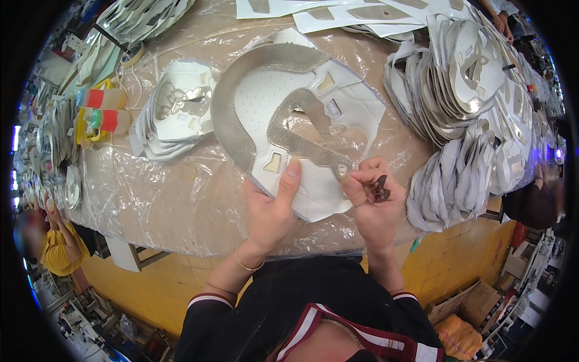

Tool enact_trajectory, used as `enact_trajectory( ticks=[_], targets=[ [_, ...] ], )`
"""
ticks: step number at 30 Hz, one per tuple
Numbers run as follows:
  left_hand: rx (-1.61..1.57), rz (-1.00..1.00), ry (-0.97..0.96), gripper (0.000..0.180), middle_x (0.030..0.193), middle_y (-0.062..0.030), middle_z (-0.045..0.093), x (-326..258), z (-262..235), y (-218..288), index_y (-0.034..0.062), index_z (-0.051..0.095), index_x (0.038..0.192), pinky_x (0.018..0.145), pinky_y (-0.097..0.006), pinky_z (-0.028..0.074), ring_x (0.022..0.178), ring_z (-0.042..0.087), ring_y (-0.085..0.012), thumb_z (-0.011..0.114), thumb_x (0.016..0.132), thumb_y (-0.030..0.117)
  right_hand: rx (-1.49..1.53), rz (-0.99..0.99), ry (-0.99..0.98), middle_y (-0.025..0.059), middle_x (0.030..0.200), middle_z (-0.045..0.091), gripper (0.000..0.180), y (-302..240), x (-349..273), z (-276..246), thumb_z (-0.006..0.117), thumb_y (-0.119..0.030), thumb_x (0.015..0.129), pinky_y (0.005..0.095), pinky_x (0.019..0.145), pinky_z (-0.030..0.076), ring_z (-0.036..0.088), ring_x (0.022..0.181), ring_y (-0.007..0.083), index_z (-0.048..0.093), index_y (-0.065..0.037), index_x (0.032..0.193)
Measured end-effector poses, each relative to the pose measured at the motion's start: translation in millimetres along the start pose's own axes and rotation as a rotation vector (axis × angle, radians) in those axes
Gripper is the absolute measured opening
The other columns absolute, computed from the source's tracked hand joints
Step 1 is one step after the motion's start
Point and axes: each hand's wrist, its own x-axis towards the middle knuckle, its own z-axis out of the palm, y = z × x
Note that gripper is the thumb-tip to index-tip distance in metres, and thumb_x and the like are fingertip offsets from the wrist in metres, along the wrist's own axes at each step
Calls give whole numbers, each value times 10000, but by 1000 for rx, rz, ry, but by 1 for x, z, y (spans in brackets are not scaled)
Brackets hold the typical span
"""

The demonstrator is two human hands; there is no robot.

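Note:
A white shoe upper (253,99) with greyish-beige trim and small cut-out windows is held over the table in front of me. My left hand (271,208) grips its near left edge, thumb on top and fingers underneath. At its near right edge, my right hand (377,193) pinches the material by the tip of a beige strip (310,152). A small dark brown tool (380,188) is tucked in the curled fingers of that hand; its working end is hidden. Left of the upper sits a stack of similar uppers (181,114).
Clear plastic film covers the table (163,199). Tall piles of uppers (446,78) crowd its right side, with flat white pieces (356,15) at the far edge. Bottles with red bands (111,120) stand at left in a yellow holder (81,127). A person in yellow (60,247) is at far left.

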Motion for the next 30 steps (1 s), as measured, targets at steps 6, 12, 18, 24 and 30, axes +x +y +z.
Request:
enact_trajectory(
  ticks=[6,12,18,24,30],
  targets=[
    [-73,-10,48,215,1004,-50,690,0,6,-3,-22,635,1099,757,-249,504,885,623,-81,631,983,160,301,95,49,21,1004,517,129,9,-12,7,722,-64,903,193,654,401,480,740,45,641,4,977],
    [-61,-10,71,215,982,-45,689,-2,11,-3,-29,641,1084,749,-248,499,874,615,-81,637,977,158,248,31,160,32,1018,486,146,13,-22,17,691,-63,922,211,730,418,486,808,61,587,-13,1012],
    [3,93,53,204,977,-50,687,-3,9,-2,-35,648,1075,762,-252,499,878,616,-96,652,962,136,67,-96,223,24,955,479,138,10,-25,20,723,-65,889,219,669,401,454,758,73,624,-16,971],
    [202,194,2,215,1021,-77,688,-3,-4,-2,-52,647,1091,771,-264,504,913,628,-117,658,952,112,-333,-193,176,19,885,469,120,-1,-20,11,758,-17,827,235,610,346,427,720,109,652,-39,879],
    [386,466,11,228,954,-73,694,-1,-5,-13,-54,647,1074,749,-259,504,867,641,-125,682,937,124,-675,-380,146,63,873,510,178,-4,-11,3,791,-11,722,253,665,386,490,733,147,698,-64,865]
  ],
)
